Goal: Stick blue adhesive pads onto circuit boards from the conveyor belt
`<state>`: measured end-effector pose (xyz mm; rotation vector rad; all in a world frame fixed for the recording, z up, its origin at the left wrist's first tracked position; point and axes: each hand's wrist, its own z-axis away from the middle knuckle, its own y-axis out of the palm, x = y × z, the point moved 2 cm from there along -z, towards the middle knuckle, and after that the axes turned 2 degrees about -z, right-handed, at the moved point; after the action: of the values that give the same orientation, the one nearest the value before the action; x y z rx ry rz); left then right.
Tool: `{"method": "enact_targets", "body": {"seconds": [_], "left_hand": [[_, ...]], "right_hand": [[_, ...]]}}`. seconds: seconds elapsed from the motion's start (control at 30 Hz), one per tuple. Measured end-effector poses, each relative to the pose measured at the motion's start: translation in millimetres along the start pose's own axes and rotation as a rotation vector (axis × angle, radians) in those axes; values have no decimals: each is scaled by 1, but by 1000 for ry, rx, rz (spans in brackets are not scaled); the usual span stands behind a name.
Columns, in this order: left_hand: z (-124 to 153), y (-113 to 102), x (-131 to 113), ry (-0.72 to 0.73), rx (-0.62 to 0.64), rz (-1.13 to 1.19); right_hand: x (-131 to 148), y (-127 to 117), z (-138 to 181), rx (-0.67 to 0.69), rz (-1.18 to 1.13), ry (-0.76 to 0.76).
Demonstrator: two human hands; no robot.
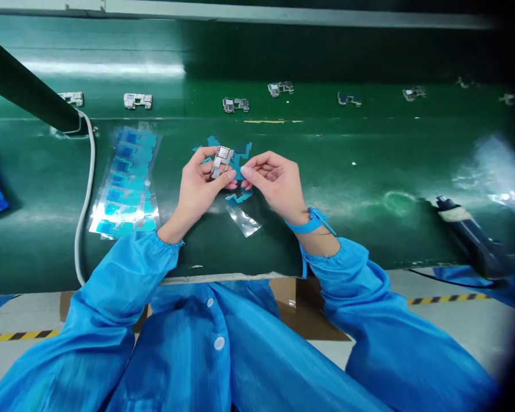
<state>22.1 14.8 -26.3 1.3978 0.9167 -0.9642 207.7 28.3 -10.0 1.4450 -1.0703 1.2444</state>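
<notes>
My left hand grips a small silver-grey circuit board between thumb and fingers, tilted above the bench. Close beside it on the right, my right hand has thumb and index finger pinched together; whatever is between them is too small to make out. Cut pieces of blue film show behind and between the hands, partly hidden by them. Below the fingers lie another blue scrap and a clear film strip. A blue strap circles my right wrist.
Sheets of blue film pieces lie to the left, near a grey cable and a dark green post. Several circuit boards line the back of the green bench. A black handheld tool rests at right.
</notes>
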Motion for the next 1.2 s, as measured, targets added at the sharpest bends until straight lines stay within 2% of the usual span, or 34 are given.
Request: {"method": "enact_targets", "body": {"seconds": [0.13, 0.3, 0.43, 0.6, 0.73, 0.93, 1.2], "left_hand": [[-1, -3, 1, -5, -4, -9], [0, -5, 1, -64, 26, -16], [1, -8, -4, -59, 38, -51], [5, -3, -12, -135, 87, -99], [8, 1, -14, -184, 110, -88], [9, 4, -15, -263, 80, -46], [9, 3, -16, -270, 129, -48]], "right_hand": [[1, -9, 2, -61, 181, -101], [3, -15, 2, -29, 338, -163], [10, -16, 1, -80, 238, -156], [11, -6, 5, 84, 68, -30], [8, -2, 9, 126, 77, 18], [2, -4, 9, 155, 97, 19], [-1, -5, 10, 168, 151, 49]]}}
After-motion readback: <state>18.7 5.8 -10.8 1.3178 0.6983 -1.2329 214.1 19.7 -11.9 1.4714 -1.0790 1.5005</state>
